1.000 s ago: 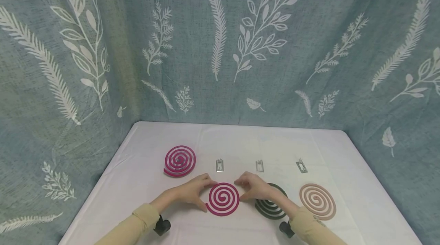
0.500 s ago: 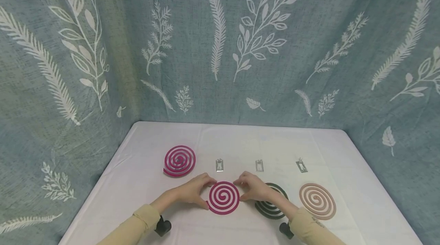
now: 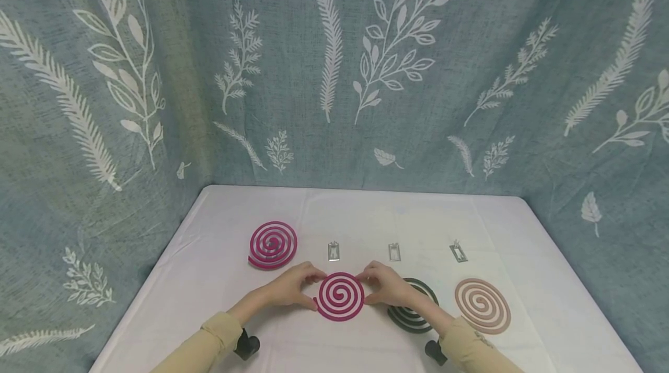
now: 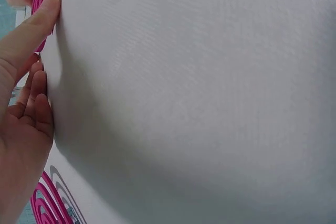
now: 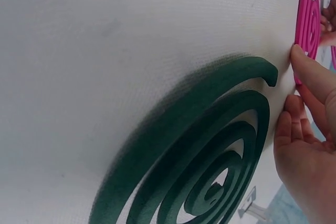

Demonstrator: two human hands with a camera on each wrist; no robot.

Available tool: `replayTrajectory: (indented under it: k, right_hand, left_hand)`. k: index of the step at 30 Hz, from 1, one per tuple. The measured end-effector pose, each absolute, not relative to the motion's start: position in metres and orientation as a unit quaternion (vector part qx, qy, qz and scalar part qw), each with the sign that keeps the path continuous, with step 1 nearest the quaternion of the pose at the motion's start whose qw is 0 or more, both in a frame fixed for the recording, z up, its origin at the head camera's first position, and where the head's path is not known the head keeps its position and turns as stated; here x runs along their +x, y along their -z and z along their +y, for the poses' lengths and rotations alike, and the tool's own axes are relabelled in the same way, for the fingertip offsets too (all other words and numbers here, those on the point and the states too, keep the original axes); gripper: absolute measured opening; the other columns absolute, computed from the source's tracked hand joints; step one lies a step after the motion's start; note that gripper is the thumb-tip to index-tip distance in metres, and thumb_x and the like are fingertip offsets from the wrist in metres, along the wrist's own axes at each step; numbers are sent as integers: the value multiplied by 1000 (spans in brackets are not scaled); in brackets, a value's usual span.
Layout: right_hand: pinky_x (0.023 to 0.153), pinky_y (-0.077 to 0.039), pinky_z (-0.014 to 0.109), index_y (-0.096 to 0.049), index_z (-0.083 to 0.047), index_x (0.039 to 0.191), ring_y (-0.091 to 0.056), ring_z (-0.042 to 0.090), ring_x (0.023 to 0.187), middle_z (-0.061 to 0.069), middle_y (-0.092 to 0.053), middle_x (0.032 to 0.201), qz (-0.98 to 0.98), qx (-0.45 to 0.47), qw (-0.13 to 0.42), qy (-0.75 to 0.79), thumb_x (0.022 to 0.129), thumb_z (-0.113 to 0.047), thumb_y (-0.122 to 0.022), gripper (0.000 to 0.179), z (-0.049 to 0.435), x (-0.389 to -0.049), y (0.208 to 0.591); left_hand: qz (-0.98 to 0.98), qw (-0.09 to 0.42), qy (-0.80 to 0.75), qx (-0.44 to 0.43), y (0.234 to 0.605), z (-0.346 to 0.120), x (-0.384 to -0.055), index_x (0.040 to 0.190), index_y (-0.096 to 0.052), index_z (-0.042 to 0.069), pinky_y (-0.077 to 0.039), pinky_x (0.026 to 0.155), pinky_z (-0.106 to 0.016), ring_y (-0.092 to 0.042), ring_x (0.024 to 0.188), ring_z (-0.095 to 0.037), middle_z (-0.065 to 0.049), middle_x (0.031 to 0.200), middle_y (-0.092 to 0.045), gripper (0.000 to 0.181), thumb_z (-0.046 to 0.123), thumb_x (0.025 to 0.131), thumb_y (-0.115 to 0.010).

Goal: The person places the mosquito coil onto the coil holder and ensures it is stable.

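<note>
Between my two hands is a pink mosquito coil [image 3: 339,296]. My left hand [image 3: 290,287] pinches its left edge with thumb and forefinger, the other fingers loosely curled in the left wrist view. On the opposite edge, the thumb and forefinger of my right hand [image 3: 388,286] grip the same coil. A dark green mosquito coil [image 5: 210,85] lies on the cloth beneath my right wrist, partly hidden in the head view. Another pink mosquito coil [image 3: 269,267] sits at the back left, with a bit of metal showing under its centre.
Three small metal coil stands, the left one [image 3: 334,251], the middle one [image 3: 394,252] and the right one [image 3: 458,252], lie in a row behind my hands. A beige mosquito coil [image 3: 481,303] is at the right. Patterned curtains [image 3: 334,146] surround the white-covered table [image 3: 230,210].
The held pink coil has shifted slightly away from me, up the head view, with both hands keeping hold of its edges. The other coils and the stands have stayed in place.
</note>
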State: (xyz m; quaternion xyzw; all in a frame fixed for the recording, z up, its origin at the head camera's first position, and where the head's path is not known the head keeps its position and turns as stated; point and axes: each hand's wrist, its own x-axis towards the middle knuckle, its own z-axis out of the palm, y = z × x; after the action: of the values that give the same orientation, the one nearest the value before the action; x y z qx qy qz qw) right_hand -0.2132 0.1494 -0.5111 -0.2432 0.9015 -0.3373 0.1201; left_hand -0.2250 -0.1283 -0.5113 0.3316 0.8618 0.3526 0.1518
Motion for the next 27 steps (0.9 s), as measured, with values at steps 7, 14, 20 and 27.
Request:
replayTrajectory:
  k: [7,14,20,27]
  right_hand:
    - [89,-50,36,-66,-6,114,-55,19,98,2,-59,104,900,-245,118,340,72,-13,-80,44,150,-213,512]
    - [89,-51,35,-66,-7,114,-56,18,98,2,-60,103,901,-239,118,342,73,-14,-80,44,150,-213,513]
    - [89,-51,33,-66,-8,114,-57,17,98,0,-60,103,901,-239,118,342,73,-15,-80,44,151,-214,515]
    - [86,-51,31,-66,-8,114,-56,15,95,-1,-60,102,901,-240,117,343,73,-16,-81,44,152,-216,517]
  left_hand:
    - [857,132,-368,336,512,-130,-227,119,-63,3,-48,88,-26,-56,94,-17,-3,101,-61,56,22,69,-82]
    - [846,127,-384,348,512,-132,-227,118,-63,1,-50,87,-26,-58,94,-19,-7,101,-63,53,21,72,-81]
    - [844,134,-394,339,512,-131,-225,120,-62,2,-49,88,-25,-58,96,-19,-5,100,-62,53,19,73,-79]
    - [843,152,-397,331,511,-131,-226,124,-60,3,-49,91,-25,-59,98,-19,-4,102,-63,54,19,76,-78]
